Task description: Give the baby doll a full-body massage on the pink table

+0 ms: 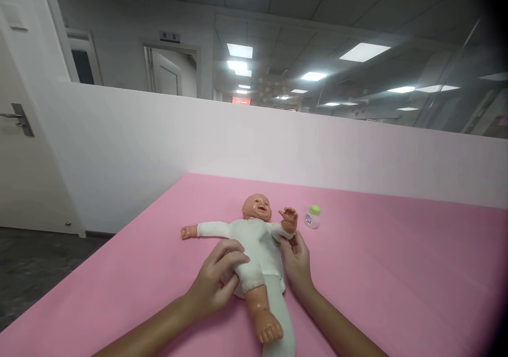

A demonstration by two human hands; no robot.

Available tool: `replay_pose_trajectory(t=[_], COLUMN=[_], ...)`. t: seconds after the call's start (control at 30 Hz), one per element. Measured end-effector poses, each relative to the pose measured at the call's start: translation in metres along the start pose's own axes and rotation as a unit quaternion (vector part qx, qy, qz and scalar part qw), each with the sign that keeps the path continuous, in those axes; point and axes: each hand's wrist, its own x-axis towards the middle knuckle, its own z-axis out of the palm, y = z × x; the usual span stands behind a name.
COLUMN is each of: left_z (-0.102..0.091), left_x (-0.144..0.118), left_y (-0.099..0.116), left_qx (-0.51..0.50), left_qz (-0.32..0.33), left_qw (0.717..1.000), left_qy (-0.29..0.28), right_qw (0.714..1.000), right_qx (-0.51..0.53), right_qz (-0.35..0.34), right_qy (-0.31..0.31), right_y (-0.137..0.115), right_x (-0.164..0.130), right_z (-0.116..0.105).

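Note:
A baby doll [254, 240] in a white bodysuit lies on its back on the pink table [397, 272], head away from me, arms spread. My left hand [216, 277] rests on the doll's hip and thigh, fingers curled over the white cloth. My right hand [297, 259] touches the doll's other side, fingertips at its raised forearm. One bare doll leg [264, 314] points toward me.
A small white bottle with a green cap [313, 217] stands just right of the doll's raised hand. A white partition wall [278, 145] runs along the table's far edge. A door with a metal handle [18, 119] is at the left.

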Motion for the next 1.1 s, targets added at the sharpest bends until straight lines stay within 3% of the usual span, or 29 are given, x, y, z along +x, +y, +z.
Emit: replay_pose_trajectory(t=[0.27,0.5,0.63,0.7,0.83,0.9,1.1], left_z=[0.003,-0.011,-0.011,-0.009,-0.006,-0.006,-0.008], left_x=[0.003,0.005,0.003,0.003,0.005,0.006,0.008], left_y=[0.001,0.000,-0.002,-0.003,-0.004,-0.003,0.003], left_qx=[0.018,0.013,-0.002,0.007,0.046,0.055,0.020], left_qz=[-0.077,-0.011,-0.007,-0.006,-0.014,-0.019,-0.010], left_qw=[0.996,0.999,0.999,0.999,0.998,0.998,0.999], left_qy=[0.040,0.051,0.042,0.035,0.026,0.025,0.032], right_qw=[0.978,0.999,1.000,0.999,0.982,0.974,0.994], right_qx=[-0.089,-0.005,-0.005,-0.018,-0.082,-0.102,-0.033], right_qz=[-0.140,-0.015,0.006,-0.009,-0.119,-0.144,-0.047], right_qy=[-0.128,-0.043,-0.005,-0.027,-0.125,-0.142,-0.088], right_y=[0.007,0.003,0.003,0.003,0.005,0.006,0.005], right_x=[-0.001,0.004,0.005,0.004,0.001,0.001,0.002], right_z=[-0.003,-0.003,-0.005,-0.005,-0.005,-0.004,-0.003])
